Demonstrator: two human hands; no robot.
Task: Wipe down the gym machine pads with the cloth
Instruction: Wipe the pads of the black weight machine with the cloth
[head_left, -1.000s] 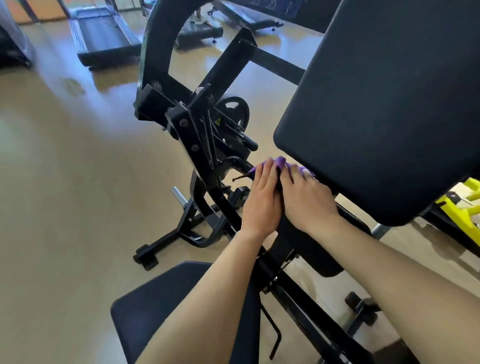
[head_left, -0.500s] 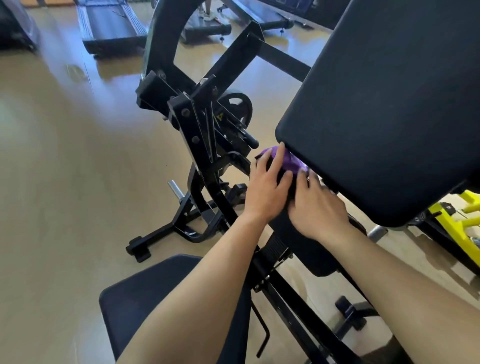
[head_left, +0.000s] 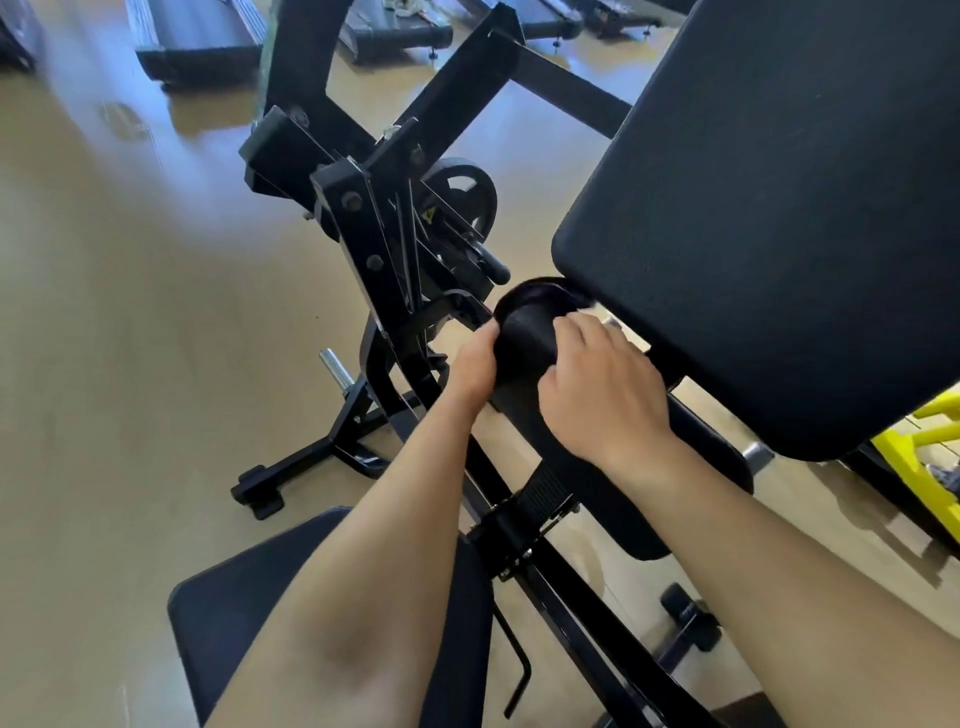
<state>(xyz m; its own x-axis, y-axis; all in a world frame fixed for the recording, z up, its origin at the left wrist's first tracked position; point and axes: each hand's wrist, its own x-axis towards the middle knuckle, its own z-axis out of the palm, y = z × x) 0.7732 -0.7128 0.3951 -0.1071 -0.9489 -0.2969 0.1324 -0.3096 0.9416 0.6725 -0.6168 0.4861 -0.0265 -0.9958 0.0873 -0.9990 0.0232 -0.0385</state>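
A black roller pad (head_left: 524, 332) sticks out below the big black back pad (head_left: 779, 208). My left hand (head_left: 475, 364) wraps around the roller's left side, fingers curled underneath it. Lying over the roller's top right, my right hand (head_left: 602, 395) has bent fingers reaching under the big pad's edge. The purple cloth is almost wholly hidden; only a pale sliver (head_left: 612, 324) shows at my right fingertips. A black seat pad (head_left: 244, 613) lies under my left forearm.
The machine's black frame (head_left: 374, 249), a weight plate (head_left: 460, 200) and a chrome peg (head_left: 335, 369) stand to the left. Yellow equipment (head_left: 930, 467) sits at the right edge. Treadmills (head_left: 197, 36) line the back. Tan floor spreads to the left.
The purple cloth, seen at my fingertips before, has gone out of sight. My hands have parted: the left now grips the roller's side, the right slid over its top.
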